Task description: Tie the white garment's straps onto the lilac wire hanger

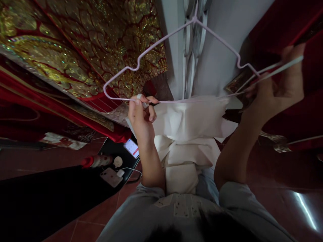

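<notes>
A pale pink wire hanger (158,42) hangs in front of me, with white cloth (186,121) draped below its bottom bar. My left hand (142,112) pinches the bottom bar near its left corner, and a whitish band or strip shows at the fingers. At the hanger's right corner, my right hand (275,85) has its thumb and fingers spread, stretching a thin white band (285,68) that runs back to the bar. Part of the right fingertips is dim and blurred.
Red and gold sequined garments (101,43) hang at the left, dark red cloth (305,111) at the right. On a black table (63,191) lie a lit phone (132,148), another phone (111,177) with a charger, and a red-capped bottle (97,161). Metal lattice (188,50) stands behind.
</notes>
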